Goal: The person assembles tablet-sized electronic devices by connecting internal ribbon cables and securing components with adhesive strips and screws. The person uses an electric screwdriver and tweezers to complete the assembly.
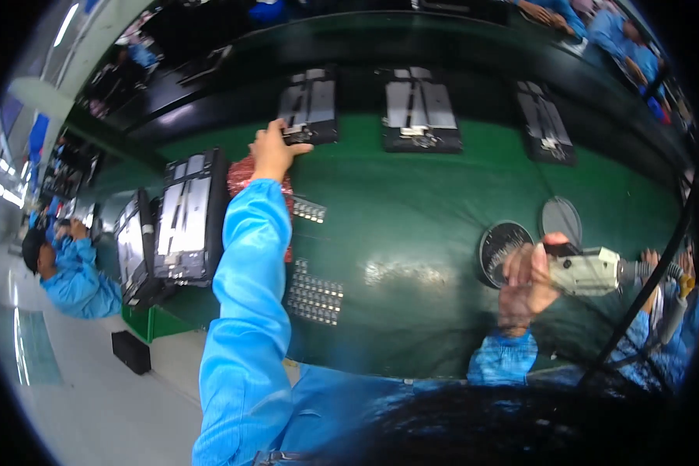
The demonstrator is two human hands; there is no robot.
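At the far side of a green table (443, 326), touching the near left corner of a dark flat panel (324, 101) with the left hand (276, 151); can't tell if gripping it or just resting there. With the right hand (530, 273), all blurry, right by a pale tool (586, 272) and a round dark dish (492, 260); can't tell if holding the tool. Beside the left sleeve (248, 287), rows of small shiny bits (316, 301).

We stretch our left arm (245, 342) far forward in its blue sleeve (252, 268), the left hand (272, 155) back upward, thumb (301, 147) splayed from the fingers (279, 126), while our blurred right hand (525, 283), fingers bent, emerges from a blue cuff (506, 357).
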